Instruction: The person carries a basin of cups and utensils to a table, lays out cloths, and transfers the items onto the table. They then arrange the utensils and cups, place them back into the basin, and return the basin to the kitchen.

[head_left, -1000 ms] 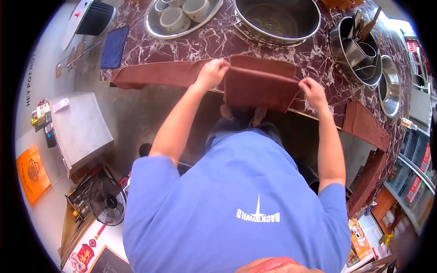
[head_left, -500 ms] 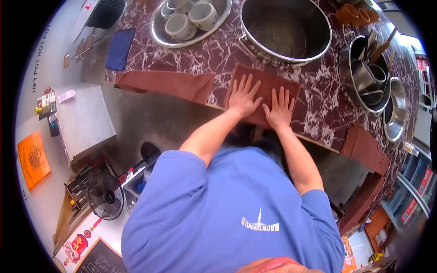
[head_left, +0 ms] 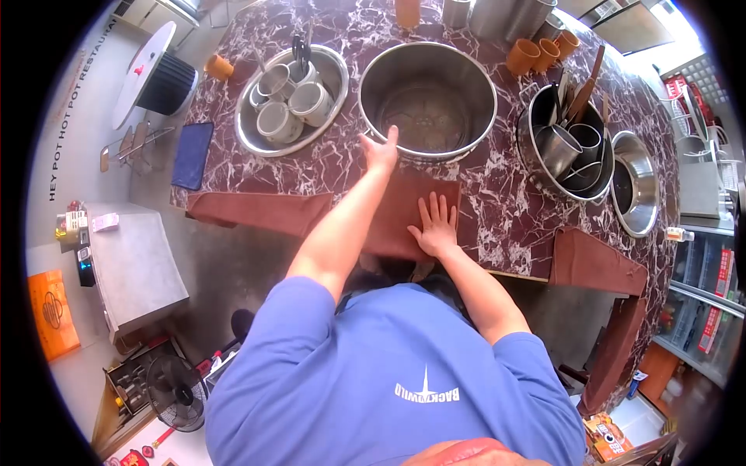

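A large steel pot stands on the marbled table, with a folded brown cloth in front of it. My left hand is at the pot's near-left edge, its thumb up over the rim and its other fingers curled beside the outer wall, partly hidden. On the right part of the cloth lies my right hand, flat with fingers spread. To the left, a round metal tray bears several white cups and some utensils.
On the right are a pot of utensils and small pans and a steel basin. Orange cups stand behind. Brown cloths hang over the table edge at both sides. A blue folder lies at the left corner.
My left hand has left the cloth and moved forward to the pot's rim. My right hand stays flat on the cloth. The view has shifted, showing more of the table's far side.
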Demonstrator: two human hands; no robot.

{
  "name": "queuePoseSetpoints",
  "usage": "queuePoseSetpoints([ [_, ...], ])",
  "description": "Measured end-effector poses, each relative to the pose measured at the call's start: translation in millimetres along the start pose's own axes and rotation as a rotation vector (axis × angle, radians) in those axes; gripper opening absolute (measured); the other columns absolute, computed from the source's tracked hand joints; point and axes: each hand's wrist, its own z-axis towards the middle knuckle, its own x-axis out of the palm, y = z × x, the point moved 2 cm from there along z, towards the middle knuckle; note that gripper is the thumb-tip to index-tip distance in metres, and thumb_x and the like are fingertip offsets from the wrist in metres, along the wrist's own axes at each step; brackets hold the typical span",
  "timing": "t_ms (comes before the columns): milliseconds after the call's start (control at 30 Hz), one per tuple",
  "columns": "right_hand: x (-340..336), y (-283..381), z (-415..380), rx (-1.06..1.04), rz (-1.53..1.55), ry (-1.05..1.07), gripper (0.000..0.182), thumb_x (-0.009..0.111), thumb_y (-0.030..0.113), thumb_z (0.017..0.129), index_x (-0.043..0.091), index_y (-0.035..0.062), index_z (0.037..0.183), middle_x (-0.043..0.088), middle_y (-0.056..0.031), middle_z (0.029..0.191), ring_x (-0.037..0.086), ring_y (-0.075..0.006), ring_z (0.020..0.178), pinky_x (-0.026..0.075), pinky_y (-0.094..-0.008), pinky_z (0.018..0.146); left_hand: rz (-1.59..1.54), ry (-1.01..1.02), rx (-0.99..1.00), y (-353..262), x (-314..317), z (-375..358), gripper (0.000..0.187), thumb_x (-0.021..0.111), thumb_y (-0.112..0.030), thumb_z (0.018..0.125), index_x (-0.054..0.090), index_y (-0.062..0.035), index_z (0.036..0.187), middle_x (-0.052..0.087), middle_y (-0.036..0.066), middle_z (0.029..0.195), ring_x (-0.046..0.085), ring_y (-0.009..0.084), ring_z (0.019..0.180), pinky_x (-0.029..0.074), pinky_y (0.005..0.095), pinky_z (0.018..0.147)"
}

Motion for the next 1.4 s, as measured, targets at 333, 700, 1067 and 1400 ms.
queuePoseSetpoints([
  [333,5.8,-1.2,4.7,-0.022,-0.017,0.019,0.083,0.05,0.055,0.09,0.016,0.0143,0.154,0.004,-0.0146,0.161,0.001,-0.0344,0.148,0.002,-0.0544,0.117,0.184,-0.05,-0.204,-8.4,8.5,28.3,0.092,0.056,-0.032,0.08,0.007,0.0015,0.151,0.027,0.038,0.146,0.038,0.047,0.132,0.031,0.044,0.112],
  [700,-39.3,86.8,65.6,-0.278,0.207,-0.474,0.019,0.066,0.016,0.085,0.064,0.0048,0.1,0.064,-0.0119,0.106,0.059,-0.033,0.101,0.046,-0.0437,0.088,-0.417,0.942,0.229,148.5,-218.7,-50.8,0.034,0.058,-0.034,0.095,0.068,-0.003,0.102,0.069,0.008,0.092,0.064,0.0141,0.082,0.051,0.0299,0.076],
  [1067,44.4,565.5,261.1,-0.709,0.229,-0.07,0.015,0.065,0.021,0.083,0.066,0.0071,0.087,0.066,-0.0122,0.086,0.064,-0.0315,0.087,0.051,-0.0429,0.077,-1.251,-0.448,-0.897,473.9,-398.0,158.2,0.048,0.058,-0.013,0.087,0.049,-0.0182,0.134,0.066,0.005,0.106,0.061,0.021,0.103,0.047,0.0488,0.087],
  [1400,74.8,626.9,299.7,-0.549,-0.11,0.082,0.019,0.054,0.02,0.082,0.066,0.0047,0.084,0.068,-0.0179,0.093,0.066,-0.0336,0.089,0.052,-0.0454,0.08,-1.391,-0.258,-0.929,457.0,-423.2,181.1,0.052,0.053,-0.011,0.093,0.039,-0.0183,0.142,0.055,0.008,0.127,0.057,0.0275,0.111,0.041,0.0549,0.095],
])
